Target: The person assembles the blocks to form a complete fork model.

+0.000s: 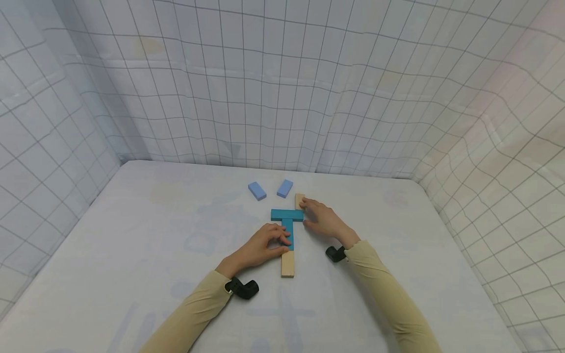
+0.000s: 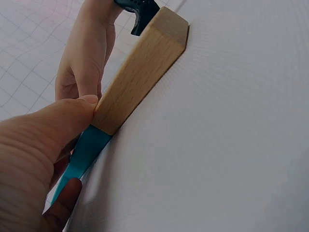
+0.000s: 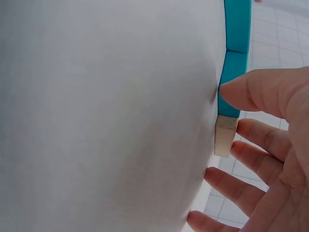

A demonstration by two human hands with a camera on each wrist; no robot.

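Flat on the table, a teal block (image 1: 280, 214) lies crosswise above a second teal block (image 1: 288, 226), together forming a T. A plain wooden block (image 1: 288, 265) continues the stem toward me, and a smaller wooden block (image 1: 298, 200) meets the crossbar's right end on its far side. My left hand (image 1: 261, 246) rests at the stem from the left, its thumb at the seam of teal and wood and its loosely bent fingers at the teal block. My right hand (image 1: 327, 221) touches the crossbar's end with the thumb and the small wooden block with extended fingertips.
Two light blue blocks, one at the left (image 1: 257, 191) and one at the right (image 1: 285, 189), lie apart beyond the T. Behind the white table (image 1: 167, 245) hangs a gridded white curtain (image 1: 273, 88), which also rises on both sides.
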